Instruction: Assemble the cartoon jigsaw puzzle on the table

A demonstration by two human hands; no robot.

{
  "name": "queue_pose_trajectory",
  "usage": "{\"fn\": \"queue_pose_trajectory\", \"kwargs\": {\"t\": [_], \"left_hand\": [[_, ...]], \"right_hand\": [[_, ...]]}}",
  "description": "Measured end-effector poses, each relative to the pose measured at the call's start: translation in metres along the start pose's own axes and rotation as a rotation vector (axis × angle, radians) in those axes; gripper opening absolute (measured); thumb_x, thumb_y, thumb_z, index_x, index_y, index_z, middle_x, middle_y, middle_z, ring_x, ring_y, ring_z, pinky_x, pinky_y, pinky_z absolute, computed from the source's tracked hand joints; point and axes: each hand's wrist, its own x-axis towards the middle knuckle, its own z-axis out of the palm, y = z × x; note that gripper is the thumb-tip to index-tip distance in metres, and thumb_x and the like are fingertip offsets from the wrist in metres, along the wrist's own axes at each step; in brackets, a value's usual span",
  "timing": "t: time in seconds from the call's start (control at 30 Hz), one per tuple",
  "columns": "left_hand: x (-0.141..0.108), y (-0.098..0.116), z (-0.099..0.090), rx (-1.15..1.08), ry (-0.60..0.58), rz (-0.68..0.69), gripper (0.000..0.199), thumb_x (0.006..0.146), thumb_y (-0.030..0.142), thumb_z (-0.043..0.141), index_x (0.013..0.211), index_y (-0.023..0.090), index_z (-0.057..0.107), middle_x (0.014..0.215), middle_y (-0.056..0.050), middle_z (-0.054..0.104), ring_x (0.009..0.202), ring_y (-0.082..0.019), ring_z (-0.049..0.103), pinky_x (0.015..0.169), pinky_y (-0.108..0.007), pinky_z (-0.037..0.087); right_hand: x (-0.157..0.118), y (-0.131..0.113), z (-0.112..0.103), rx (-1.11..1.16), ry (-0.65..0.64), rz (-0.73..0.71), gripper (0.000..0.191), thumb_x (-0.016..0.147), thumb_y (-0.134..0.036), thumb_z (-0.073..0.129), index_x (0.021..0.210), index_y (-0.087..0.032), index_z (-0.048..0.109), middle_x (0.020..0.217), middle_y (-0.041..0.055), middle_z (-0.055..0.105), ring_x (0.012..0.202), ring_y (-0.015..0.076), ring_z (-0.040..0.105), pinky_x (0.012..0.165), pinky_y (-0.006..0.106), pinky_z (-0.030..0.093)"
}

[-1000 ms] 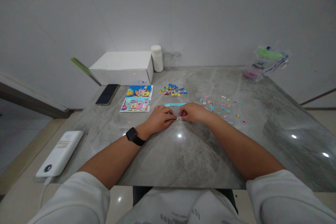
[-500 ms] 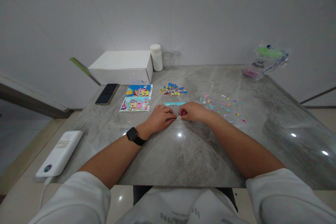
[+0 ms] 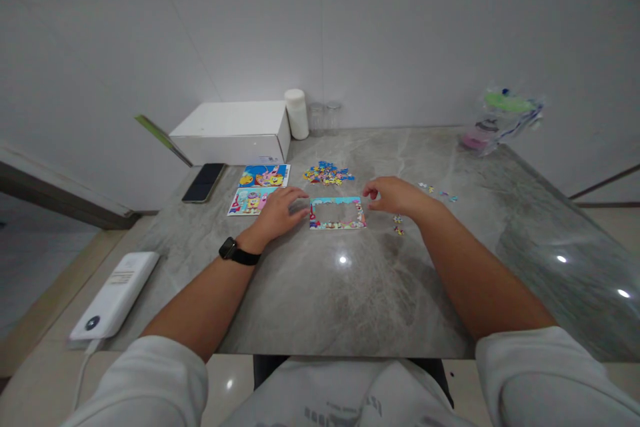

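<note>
A rectangular frame of joined puzzle pieces (image 3: 339, 225) lies on the grey marble table, its middle bare. My left hand (image 3: 283, 215), with a black watch on the wrist, is just left of it, fingers apart and holding nothing, partly over the lower picture card (image 3: 243, 202). At the frame's right edge is my right hand (image 3: 389, 195), thumb and forefinger curved with a gap between them and nothing visible in it. Several loose pieces (image 3: 398, 219) lie near and beyond my right hand. Behind the frame sits a pile of blue and yellow pieces (image 3: 327, 173).
Along the back stand a white box (image 3: 227, 147), a white bottle (image 3: 297, 115) and two clear glasses (image 3: 333, 120). A phone (image 3: 203, 183) and a white power bank (image 3: 115, 295) lie at left. A plastic bag (image 3: 503, 121) is at the back right.
Both hands have moved apart, the left one leftward and the right one rightward. The whole puzzle border now shows between them, and fewer loose pieces are visible at right.
</note>
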Motion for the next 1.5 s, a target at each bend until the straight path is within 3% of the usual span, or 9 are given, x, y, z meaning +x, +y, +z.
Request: {"fn": "queue_pose_trajectory", "kwargs": {"t": [0.13,0.27,0.6,1.2,1.37,1.5], "left_hand": [[-0.003,0.000,0.001,0.024,-0.097,0.034,0.051,0.095,0.055,0.072,0.135,0.025,0.065,0.141,-0.010,0.069,0.131,-0.031,0.061,0.116,-0.050,0.044],[-0.005,0.003,0.007,0.032,-0.152,0.053,0.058,0.094,0.058,0.072,0.141,0.024,0.062,0.144,-0.011,0.068,0.132,-0.032,0.061,0.116,-0.051,0.043],[-0.005,0.000,0.009,0.015,-0.169,0.066,0.054,0.094,0.055,0.072,0.139,0.026,0.065,0.143,-0.010,0.069,0.131,-0.031,0.061,0.115,-0.050,0.043],[-0.006,0.009,0.005,0.003,-0.175,0.098,0.051,0.092,0.055,0.075,0.134,0.028,0.068,0.140,-0.009,0.069,0.129,-0.031,0.061,0.113,-0.050,0.044],[-0.006,0.010,0.004,-0.008,-0.176,0.111,0.040,0.092,0.054,0.076,0.120,0.027,0.074,0.139,-0.009,0.070,0.129,-0.030,0.061,0.113,-0.050,0.044],[-0.007,0.008,0.005,0.002,-0.179,0.106,0.036,0.092,0.054,0.076,0.114,0.025,0.075,0.140,-0.010,0.069,0.130,-0.030,0.061,0.114,-0.051,0.043]], "right_hand": [[0.000,-0.005,0.009,-0.053,-0.083,-0.005,0.052,0.083,-0.038,0.084,0.133,-0.025,0.074,0.126,0.0114,0.076,0.112,0.0281,0.071,0.090,0.031,0.051],[-0.001,-0.015,0.013,-0.077,-0.139,-0.021,0.053,0.084,-0.041,0.084,0.132,-0.023,0.074,0.127,0.0149,0.075,0.113,0.0309,0.071,0.089,0.032,0.051],[-0.004,-0.025,0.011,-0.081,-0.135,-0.014,0.038,0.083,-0.035,0.083,0.116,-0.019,0.074,0.122,0.0160,0.076,0.106,0.0308,0.072,0.082,0.033,0.050],[-0.009,-0.026,0.017,-0.121,-0.154,0.010,0.046,0.082,-0.040,0.084,0.123,-0.022,0.072,0.122,0.0151,0.077,0.112,0.0319,0.072,0.083,0.033,0.052],[-0.012,-0.029,0.013,-0.129,-0.176,0.021,0.048,0.083,-0.040,0.084,0.125,-0.023,0.071,0.122,0.0135,0.077,0.111,0.0309,0.072,0.082,0.032,0.051],[-0.013,-0.028,0.007,-0.082,-0.178,0.042,0.060,0.081,-0.038,0.086,0.136,-0.023,0.068,0.123,0.0132,0.077,0.107,0.0301,0.073,0.081,0.032,0.051]]}}
